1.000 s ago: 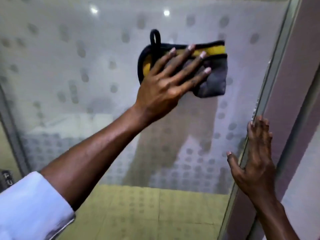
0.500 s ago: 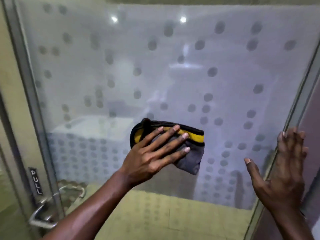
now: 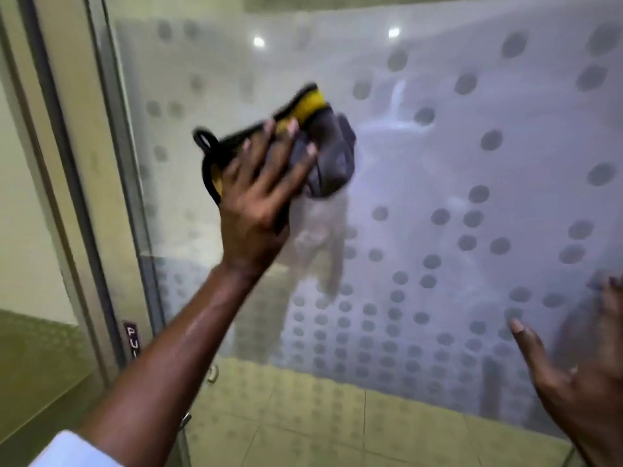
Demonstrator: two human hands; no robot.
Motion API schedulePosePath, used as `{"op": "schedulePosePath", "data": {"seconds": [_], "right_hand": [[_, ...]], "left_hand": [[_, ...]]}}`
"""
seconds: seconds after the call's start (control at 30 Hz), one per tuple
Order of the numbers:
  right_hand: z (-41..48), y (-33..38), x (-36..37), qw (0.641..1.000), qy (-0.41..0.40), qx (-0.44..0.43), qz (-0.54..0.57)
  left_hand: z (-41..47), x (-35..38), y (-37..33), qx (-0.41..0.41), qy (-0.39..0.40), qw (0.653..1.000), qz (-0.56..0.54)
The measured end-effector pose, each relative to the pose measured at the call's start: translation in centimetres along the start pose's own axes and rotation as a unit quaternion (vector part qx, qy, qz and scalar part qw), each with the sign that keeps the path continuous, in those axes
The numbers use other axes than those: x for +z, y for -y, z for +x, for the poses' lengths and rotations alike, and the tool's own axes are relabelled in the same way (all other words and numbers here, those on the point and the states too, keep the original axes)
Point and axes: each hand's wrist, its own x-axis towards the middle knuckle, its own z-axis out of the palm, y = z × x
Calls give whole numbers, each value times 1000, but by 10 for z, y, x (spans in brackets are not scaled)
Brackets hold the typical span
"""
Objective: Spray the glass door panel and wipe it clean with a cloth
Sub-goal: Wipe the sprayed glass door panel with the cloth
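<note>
The glass door panel [image 3: 472, 183] fills the view, frosted with grey dots that get denser toward the bottom. My left hand [image 3: 256, 203] presses a grey cloth [image 3: 332, 160] with a yellow and black edge and a black loop flat against the glass, left of centre and high up. My right hand [image 3: 586, 382] rests with fingers spread at the lower right, on the glass near the door's right edge. No spray bottle is in view.
The metal door frame [image 3: 101, 183] runs down the left side, with a small PULL label [image 3: 132, 338] low on it. Yellowish floor tiles [image 3: 320, 426] show through the clear bottom strip of the glass.
My left hand swept the cloth from high on the right down to the middle, then up and left toward the frame. The cloth is more bunched. My right hand stayed at the right edge.
</note>
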Motion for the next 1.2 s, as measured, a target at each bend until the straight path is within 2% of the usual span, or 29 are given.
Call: {"op": "schedulePosePath", "data": {"seconds": [0.03, 0.1, 0.17, 0.23, 0.3, 0.5, 0.63, 0.73, 0.83, 0.93, 1.03, 1.2], "right_hand": [[-8, 12, 1, 999, -5, -38, 13], [-11, 46, 3, 994, -19, -108, -21], [-15, 70, 10, 991, 2, -129, -30], [-12, 84, 11, 992, -1, -119, -44], [-14, 94, 13, 994, 7, -102, -43], [-14, 130, 25, 995, -19, -94, -34], [-17, 145, 39, 992, -17, -111, -51], [-18, 145, 45, 991, -18, -116, -60], [-17, 149, 46, 993, -23, -108, -48], [-16, 161, 48, 991, -22, -126, -28], [-16, 185, 54, 985, -6, -173, 13], [-21, 223, 70, 981, 44, -188, -15]], "left_hand": [[-27, -3, -16, -25, 23, 999, -5], [-94, -8, -44, -3, 103, 994, -22], [-140, -24, -46, 32, 165, 985, -29], [-143, -28, -15, 44, 178, 983, -5], [-124, -33, 15, 32, 166, 986, 9], [-13, -23, 113, -2, 45, 998, 44], [-34, -14, 99, -40, 10, 999, 20], [-95, -23, 67, -78, 58, 995, -9], [-137, -36, 64, -84, 106, 991, 5], [-126, -42, 93, -85, 98, 991, 17], [-90, -39, 118, -115, 43, 992, 4], [-65, -20, 104, -124, 2, 992, -8]]}}
